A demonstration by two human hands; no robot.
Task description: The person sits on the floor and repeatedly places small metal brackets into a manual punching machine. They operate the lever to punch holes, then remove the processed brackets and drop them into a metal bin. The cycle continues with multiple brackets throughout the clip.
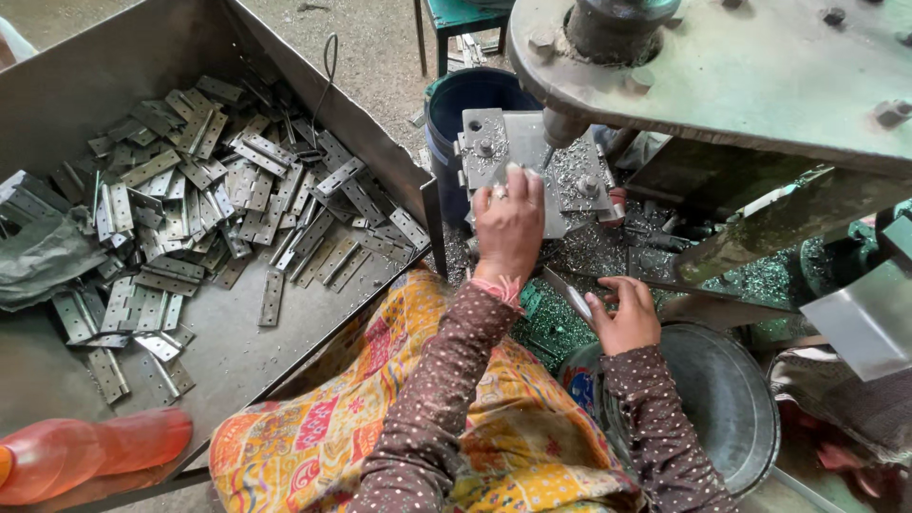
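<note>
Under the drill, hands (560,266) press a flat plate (532,161).

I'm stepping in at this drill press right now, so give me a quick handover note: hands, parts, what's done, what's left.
Left hand: flat on the metal jig plate, pressing a part under the drill bit.
Right hand: gripping the thin metal lever beside the machine.
Parts: a large heap of hinge leaves lies in the metal tray on the left; metal swarf covers the press table.
Done: a part is seated on the jig; whether it is drilled cannot be told.
Left: the tray heap looks unprocessed, though holes are too small to confirm.
</note>
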